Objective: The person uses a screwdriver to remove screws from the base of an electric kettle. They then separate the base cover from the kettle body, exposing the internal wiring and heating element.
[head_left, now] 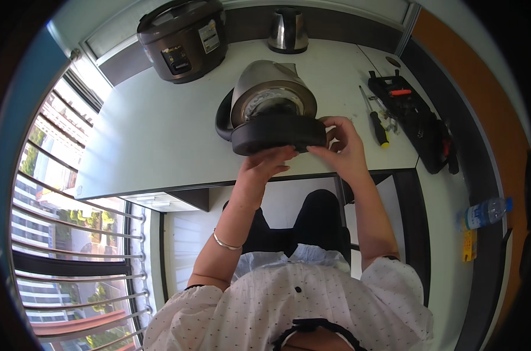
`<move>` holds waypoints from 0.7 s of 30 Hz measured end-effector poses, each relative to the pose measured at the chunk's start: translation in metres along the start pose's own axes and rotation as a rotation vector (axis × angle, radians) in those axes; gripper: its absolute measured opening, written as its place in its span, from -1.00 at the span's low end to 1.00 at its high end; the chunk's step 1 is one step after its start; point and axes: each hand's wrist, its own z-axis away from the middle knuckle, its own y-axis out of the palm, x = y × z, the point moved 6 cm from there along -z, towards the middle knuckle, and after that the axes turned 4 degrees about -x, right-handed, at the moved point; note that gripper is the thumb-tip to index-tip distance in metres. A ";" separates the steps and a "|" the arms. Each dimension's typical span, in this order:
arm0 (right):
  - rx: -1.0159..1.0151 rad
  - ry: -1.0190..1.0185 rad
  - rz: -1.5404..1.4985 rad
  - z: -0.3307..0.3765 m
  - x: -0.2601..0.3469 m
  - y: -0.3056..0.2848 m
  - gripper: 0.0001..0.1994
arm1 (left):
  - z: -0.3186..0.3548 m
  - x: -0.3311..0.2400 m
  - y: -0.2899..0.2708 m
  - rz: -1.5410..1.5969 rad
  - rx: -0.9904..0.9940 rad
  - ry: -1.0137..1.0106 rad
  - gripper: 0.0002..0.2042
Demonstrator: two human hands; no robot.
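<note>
— Pale, smooth worktop (166, 140) noted, daylit from the barred window (72, 234) at frame left. Where is the item placed?

— A brushed-steel kettle (262, 79) with a looped black handle (223, 117) is found on it, upper centre; a thick, round black base (277, 139) is seen at its near end.

— Progress?

— Judged partway: bright metal is exposed between body and base, but full separation cannot be confirmed. Handling of the base is apparently unfinished.

— Orientation?

— Apparently tilted, its long axis aligned roughly with the frame's vertical; base end directed to the lower edge, narrow end to the upper, handle leftward.

— Grip?

— The base's right rim is held between curved thumb and fingers of the right hand (348, 149). The left hand (265, 164) is laid half-opened along the lower edge; whether weight is borne cannot be told.
</note>
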 end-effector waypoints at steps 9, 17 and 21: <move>0.066 -0.302 0.239 0.033 0.024 0.010 -0.53 | 0.024 0.000 -0.012 -0.037 -0.046 0.028 -0.66; 0.027 -0.564 0.429 0.064 0.052 0.036 -0.52 | 0.063 -0.013 -0.037 0.205 0.076 -0.085 -0.50; 0.111 -0.633 0.482 0.064 0.070 0.060 -0.55 | 0.074 -0.014 -0.054 0.321 0.010 -0.090 -0.55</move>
